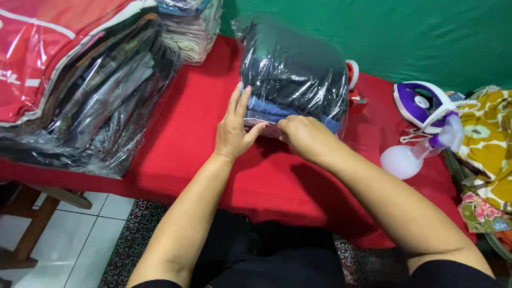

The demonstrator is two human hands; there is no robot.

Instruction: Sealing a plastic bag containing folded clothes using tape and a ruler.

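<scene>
Red padded table (181, 133), green backdrop (416, 37), white tiled floor (80, 234).

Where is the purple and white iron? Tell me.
In the head view, the purple and white iron sits at the right on the red table, beside the floral cloth.

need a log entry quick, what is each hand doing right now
Left hand: open, flat against the plastic-wrapped clothes bundle.
Right hand: curled at the bundle's front edge; grip cannot be told.
</scene>
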